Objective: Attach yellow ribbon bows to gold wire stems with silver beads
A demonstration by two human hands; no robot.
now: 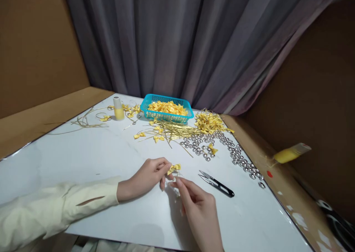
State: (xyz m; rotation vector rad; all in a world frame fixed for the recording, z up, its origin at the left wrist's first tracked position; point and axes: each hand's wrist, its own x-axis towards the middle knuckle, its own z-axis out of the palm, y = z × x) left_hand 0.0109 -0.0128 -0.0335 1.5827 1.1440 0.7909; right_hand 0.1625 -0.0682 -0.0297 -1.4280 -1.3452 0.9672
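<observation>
Ribbon bow, glossy yellow and small (174,168), sits above the white tabletop (116,148), near its front edge, at the fingertips of the person's left hand (151,176). The left thumb and fingers are drawn nearly together and pinch the bow at its left side, leaving the right loop free. Just below, the thumb and forefinger of the right hand (201,207) come close together beside a thin pale strand (178,174) under the bow; whether they have hold of it cannot be told.

The bow looks very light and soft, its smooth face probably a little slippery. Hard squeezing would likely crease the loops, so the gathered middle seems the best place to hold. The strand looks limp and would need a fine fingertip pinch.

To the right lie black-handled metal snips (219,185), apart from both hands. Beyond are small shiny silver ring-like pieces (241,159), a bundle of thin gold-coloured stems (177,129), a heap of yellow bows (208,122) and a turquoise perforated plastic basket (190,113) of yellow pieces (166,107). Farther left stands a spool of yellow thread (119,111); a grey pleated curtain (155,41) hangs behind.
</observation>
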